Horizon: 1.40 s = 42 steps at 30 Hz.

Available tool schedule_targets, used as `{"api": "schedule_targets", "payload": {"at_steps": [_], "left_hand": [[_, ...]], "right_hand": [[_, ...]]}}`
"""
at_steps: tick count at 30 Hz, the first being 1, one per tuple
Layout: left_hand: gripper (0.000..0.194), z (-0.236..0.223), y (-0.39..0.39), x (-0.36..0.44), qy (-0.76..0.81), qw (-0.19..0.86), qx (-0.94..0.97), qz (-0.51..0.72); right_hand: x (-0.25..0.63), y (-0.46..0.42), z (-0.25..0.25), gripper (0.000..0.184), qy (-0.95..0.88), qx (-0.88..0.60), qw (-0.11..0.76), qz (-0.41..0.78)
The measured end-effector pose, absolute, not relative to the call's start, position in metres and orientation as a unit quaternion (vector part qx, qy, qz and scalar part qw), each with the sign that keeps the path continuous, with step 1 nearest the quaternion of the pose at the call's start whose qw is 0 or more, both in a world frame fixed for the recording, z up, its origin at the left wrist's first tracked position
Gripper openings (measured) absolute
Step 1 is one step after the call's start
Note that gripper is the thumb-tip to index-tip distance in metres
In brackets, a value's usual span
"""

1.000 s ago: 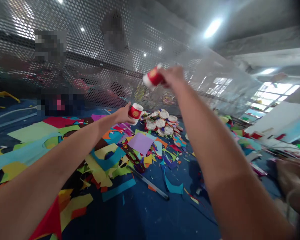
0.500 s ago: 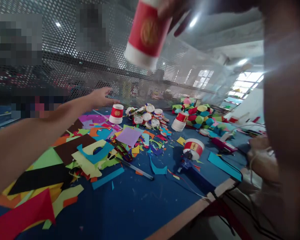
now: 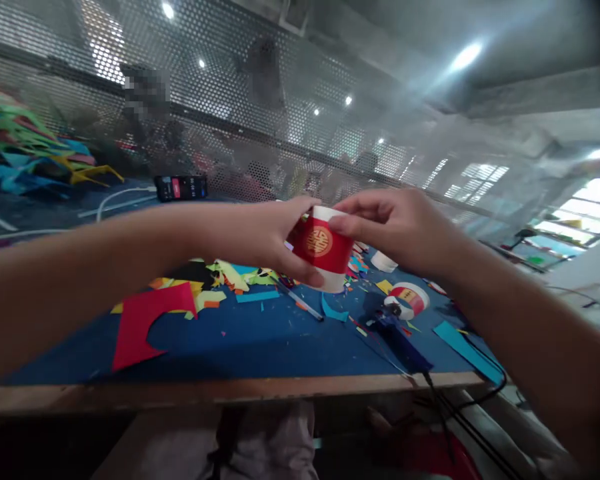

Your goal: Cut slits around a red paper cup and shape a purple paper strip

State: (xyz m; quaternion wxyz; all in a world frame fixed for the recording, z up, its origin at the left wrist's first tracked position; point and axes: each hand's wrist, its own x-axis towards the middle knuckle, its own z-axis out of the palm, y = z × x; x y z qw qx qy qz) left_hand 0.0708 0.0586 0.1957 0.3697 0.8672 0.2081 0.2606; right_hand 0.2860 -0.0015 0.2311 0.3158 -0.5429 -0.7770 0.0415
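A red paper cup point(image 3: 325, 247) with a white rim and a gold emblem is held upright in the air above the blue table point(image 3: 260, 340). My left hand point(image 3: 260, 233) wraps round its left side and bottom. My right hand point(image 3: 395, 223) grips its rim and right side with the fingers closed. Both hands meet at the cup, in the middle of the view, above the near half of the table.
Coloured paper scraps point(image 3: 220, 280) and a red paper piece point(image 3: 145, 320) lie on the table. A blue glue gun point(image 3: 397, 337) with a cord, another red cup on its side point(image 3: 407, 298) and a pen point(image 3: 303, 305) lie right of centre. A perforated metal screen point(image 3: 230, 120) backs the table; a phone point(image 3: 180, 187) rests far left.
My right hand has brought the raised cup down to chest height, and my left hand has drawn back from the far cup to grip this one. The view has pulled back to the table's near edge.
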Motion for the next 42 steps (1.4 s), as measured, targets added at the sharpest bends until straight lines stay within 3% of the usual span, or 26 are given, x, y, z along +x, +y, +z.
{"api": "schedule_targets", "payload": {"at_steps": [3,6,8,13,22,29,33,37,40,42], "left_hand": [[0.095,0.166,0.035,0.08,0.205,0.425,0.818,0.329],[0.101,0.142,0.02,0.077,0.239,0.41,0.794,0.38],[0.088,0.125,0.012,0.069,0.23,0.434,0.785,0.377],[0.053,0.086,-0.005,0.045,0.275,0.426,0.78,0.367],[0.051,0.058,-0.014,0.029,0.377,0.351,0.787,0.339],[0.06,0.041,-0.014,0.034,0.381,0.286,0.816,0.328],[0.063,0.031,-0.013,0.03,0.392,0.258,0.789,0.397],[0.06,0.029,-0.013,0.024,0.404,0.231,0.778,0.421],[0.062,0.023,-0.019,0.017,0.393,0.221,0.785,0.425],[0.074,0.013,-0.028,0.006,0.389,0.211,0.789,0.426]], "right_hand": [[0.279,-0.015,0.206,0.041,-0.731,-0.534,0.419,0.07],[0.265,-0.034,0.169,0.068,-0.684,-0.51,0.504,0.134],[0.251,-0.049,0.135,0.074,-0.664,-0.49,0.542,0.158],[0.222,-0.071,0.054,0.067,-0.587,-0.514,0.594,0.196],[0.208,-0.069,0.024,0.052,-0.614,-0.548,0.544,0.165],[0.205,-0.075,0.018,0.057,-0.651,-0.556,0.499,0.133],[0.219,-0.084,0.022,0.057,-0.66,-0.554,0.507,0.011],[0.265,-0.085,0.041,0.035,-0.556,-0.626,0.525,-0.152],[0.299,-0.074,0.065,0.036,-0.548,-0.663,0.48,-0.175],[0.311,-0.061,0.082,0.036,-0.616,-0.65,0.41,-0.172]]}}
